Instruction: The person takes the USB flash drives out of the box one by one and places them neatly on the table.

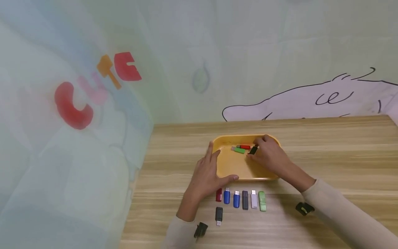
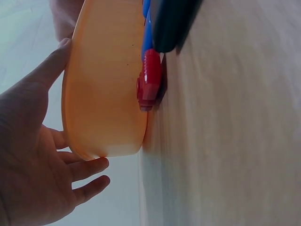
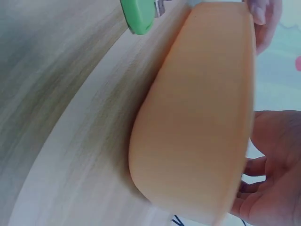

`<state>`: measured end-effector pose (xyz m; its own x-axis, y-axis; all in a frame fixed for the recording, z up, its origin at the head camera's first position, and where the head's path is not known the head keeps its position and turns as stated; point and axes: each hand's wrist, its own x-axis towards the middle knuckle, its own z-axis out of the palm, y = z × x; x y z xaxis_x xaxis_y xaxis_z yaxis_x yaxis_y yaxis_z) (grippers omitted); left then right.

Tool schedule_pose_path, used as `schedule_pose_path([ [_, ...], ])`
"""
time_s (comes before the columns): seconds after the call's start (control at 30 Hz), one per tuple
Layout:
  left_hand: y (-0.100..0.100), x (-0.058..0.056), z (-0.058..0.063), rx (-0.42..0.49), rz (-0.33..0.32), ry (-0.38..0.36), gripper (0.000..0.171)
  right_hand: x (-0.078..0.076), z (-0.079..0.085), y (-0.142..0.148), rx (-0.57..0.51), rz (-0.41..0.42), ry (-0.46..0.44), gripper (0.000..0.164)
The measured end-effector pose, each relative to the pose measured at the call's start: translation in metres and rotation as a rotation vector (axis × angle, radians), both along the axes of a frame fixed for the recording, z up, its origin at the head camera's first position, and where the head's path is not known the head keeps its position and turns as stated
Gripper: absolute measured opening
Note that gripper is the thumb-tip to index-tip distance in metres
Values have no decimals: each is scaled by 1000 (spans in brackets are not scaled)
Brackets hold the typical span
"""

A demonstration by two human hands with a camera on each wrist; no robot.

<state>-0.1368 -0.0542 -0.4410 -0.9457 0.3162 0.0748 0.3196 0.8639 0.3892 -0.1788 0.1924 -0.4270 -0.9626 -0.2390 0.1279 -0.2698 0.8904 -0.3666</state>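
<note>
A shallow orange-yellow plastic tray (image 1: 236, 166) stands on the wooden table. My left hand (image 1: 205, 176) rests on its left end with fingers spread and nearly straight, the thumb touching the near rim. Inside the far right part of the tray, my right hand (image 1: 271, 156) pinches a black USB stick (image 1: 253, 150) between thumb and fingers. To the left of that stick lie a red USB stick (image 1: 245, 147) and a green USB stick (image 1: 238, 150) on the tray floor. In the right wrist view the tray wall hides the right fingertips.
In front of the tray is a row of USB sticks: red (image 1: 219, 195), two blue (image 1: 226, 196), dark (image 1: 245, 200), white (image 1: 254, 200) and green (image 1: 262, 201). A black USB stick (image 1: 219, 216) lies nearer me. A printed cloth wall (image 1: 186, 69) borders the table.
</note>
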Motion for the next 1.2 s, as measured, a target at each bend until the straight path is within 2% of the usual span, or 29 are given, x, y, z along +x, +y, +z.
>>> schedule_pose_path([
  [0.33, -4, 2, 0, -11, 15, -17, 112, 27, 15, -3, -86, 87, 34, 50],
  [0.57, -5, 1, 0, 6, 6, 2, 110, 51, 29, -17, -103, 188, 117, 56],
  [0.73, -6, -1, 0, 5, -12, 11, 109, 70, 34, -28, -107, 222, 110, 54],
  [1.03, -9, -6, -3, 36, -43, 65, 99, 90, 28, -41, -155, 367, 163, 46],
  [1.2, -8, -6, -3, 29, -43, 74, 107, 99, 19, -45, -189, 432, 175, 47],
])
